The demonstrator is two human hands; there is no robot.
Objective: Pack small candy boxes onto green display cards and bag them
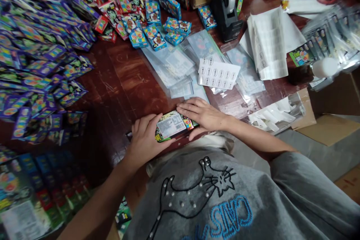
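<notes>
A small, colourful flat pack [171, 124] with a white printed barcode label lies at the table's front edge, close to my body. My left hand [146, 135] grips its left end, thumb along the near side and fingers on the far side. Over the right end lies my right hand [204, 116], fingers across the top and thumb at the near edge. The pack's two ends are hidden under the hands. Just beyond it are clear plastic bags [177, 67] and a white sheet of round printed stickers [218, 74].
Purple packets [42, 52] are heaped at the left, with red boxes [126, 3] and blue boxes [154, 37] at the back. A black tape dispenser [226, 17] stands behind the bags. Folded white sheets [268, 45] and filled clear bags [332, 33] lie at the right.
</notes>
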